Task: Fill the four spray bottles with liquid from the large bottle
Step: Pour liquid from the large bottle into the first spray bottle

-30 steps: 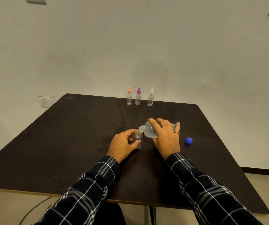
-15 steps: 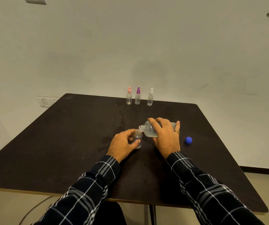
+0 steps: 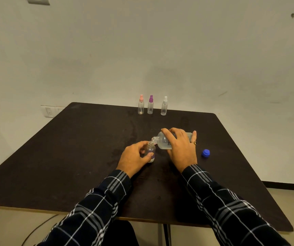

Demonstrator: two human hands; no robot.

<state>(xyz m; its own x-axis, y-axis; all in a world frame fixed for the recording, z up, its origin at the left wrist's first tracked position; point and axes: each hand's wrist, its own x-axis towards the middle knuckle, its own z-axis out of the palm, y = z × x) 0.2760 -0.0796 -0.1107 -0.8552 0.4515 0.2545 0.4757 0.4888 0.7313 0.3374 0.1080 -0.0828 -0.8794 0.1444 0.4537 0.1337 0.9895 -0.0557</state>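
Pouring is the step: right hand [image 3: 181, 148] curls round the tilted large bottle [image 3: 162, 142], its mouth just over the open small spray bottle [image 3: 151, 151], which left hand [image 3: 133, 159] grips upright at the centre of table [image 3: 71, 157]. Better tilt slowly and keep both necks aligned

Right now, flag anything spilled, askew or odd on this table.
Nothing clearly wrong. The large bottle is tipped only because the right hand holds its mouth to the small bottle in the left hand. A blue cap lies loose nearby. Dull streaks mark the table; whether wet, I cannot tell.

Four spray bottles [image 3: 141, 107] [image 3: 150, 107] [image 3: 164, 108] [image 3: 151, 151], one large bottle [image 3: 163, 142], one cap [image 3: 205, 153].
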